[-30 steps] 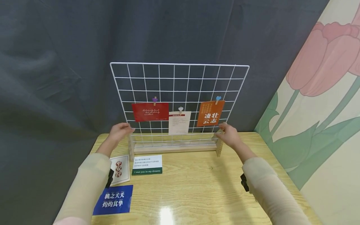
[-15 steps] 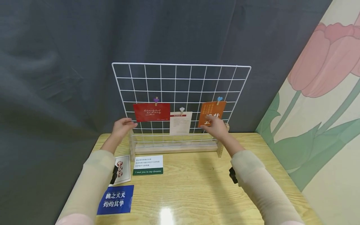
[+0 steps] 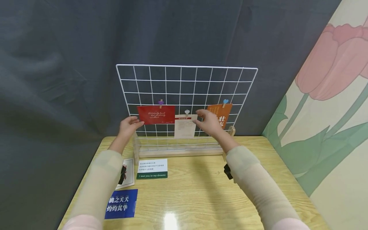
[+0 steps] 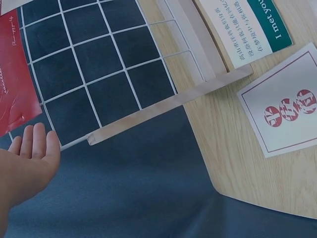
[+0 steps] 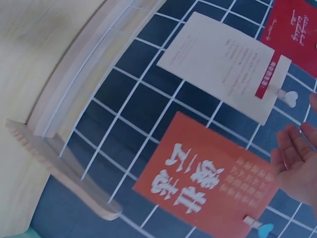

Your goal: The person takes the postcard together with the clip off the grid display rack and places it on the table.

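A white wire grid panel (image 3: 188, 80) stands in a wooden base (image 3: 184, 152). Clipped to it are a red card (image 3: 155, 118) with a purple heart clip (image 3: 161, 102), a white card (image 3: 184, 129) with a white heart clip (image 3: 187, 112), and an orange card (image 3: 220, 110) with a blue heart clip (image 3: 225, 101). My left hand (image 3: 127, 127) is by the red card's lower left corner, fingers loosely bent, holding nothing. My right hand (image 3: 209, 122) is at the white card's right edge, covering part of the orange card. In the right wrist view its relaxed fingers (image 5: 290, 146) hold nothing.
On the wooden table (image 3: 184, 191) lie a white-and-green card (image 3: 152, 167), a blue card (image 3: 123, 204) and a bordered white card (image 4: 282, 106), which the left sleeve partly covers in the head view. A dark curtain (image 3: 178, 32) hangs behind; a tulip-painted wall (image 3: 330, 127) is at right.
My right hand has moved left from the grid's lower right side, across the orange card, to the white card. The left hand has risen slightly and shifted right towards the red card.
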Available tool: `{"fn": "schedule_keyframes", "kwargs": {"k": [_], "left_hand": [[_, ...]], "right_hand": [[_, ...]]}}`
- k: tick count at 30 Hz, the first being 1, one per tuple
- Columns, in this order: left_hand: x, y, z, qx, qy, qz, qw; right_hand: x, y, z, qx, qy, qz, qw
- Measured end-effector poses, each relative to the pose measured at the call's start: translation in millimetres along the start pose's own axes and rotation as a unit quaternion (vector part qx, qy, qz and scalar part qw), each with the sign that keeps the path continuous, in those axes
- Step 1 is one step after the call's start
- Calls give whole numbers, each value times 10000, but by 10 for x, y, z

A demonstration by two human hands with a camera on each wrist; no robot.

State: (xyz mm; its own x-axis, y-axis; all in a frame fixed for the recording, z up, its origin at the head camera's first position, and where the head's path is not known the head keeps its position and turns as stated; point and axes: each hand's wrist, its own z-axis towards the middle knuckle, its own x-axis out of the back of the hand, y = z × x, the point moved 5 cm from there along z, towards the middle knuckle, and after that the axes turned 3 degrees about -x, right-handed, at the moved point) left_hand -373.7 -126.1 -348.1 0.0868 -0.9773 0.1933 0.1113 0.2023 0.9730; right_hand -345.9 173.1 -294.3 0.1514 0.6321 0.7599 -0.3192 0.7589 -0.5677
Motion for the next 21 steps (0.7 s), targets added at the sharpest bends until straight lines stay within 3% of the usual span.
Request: {"fn": "schedule_keyframes", "kwargs": {"k": [17, 21], "left_hand": [[-30, 31, 22, -118, 450, -199, 9987], [-51, -80, 126, -5, 551, -333, 9979]], "right_hand": [[-144, -416, 232, 303, 52, 149, 9994], [-174, -527, 276, 378, 76, 39, 9992]]}}
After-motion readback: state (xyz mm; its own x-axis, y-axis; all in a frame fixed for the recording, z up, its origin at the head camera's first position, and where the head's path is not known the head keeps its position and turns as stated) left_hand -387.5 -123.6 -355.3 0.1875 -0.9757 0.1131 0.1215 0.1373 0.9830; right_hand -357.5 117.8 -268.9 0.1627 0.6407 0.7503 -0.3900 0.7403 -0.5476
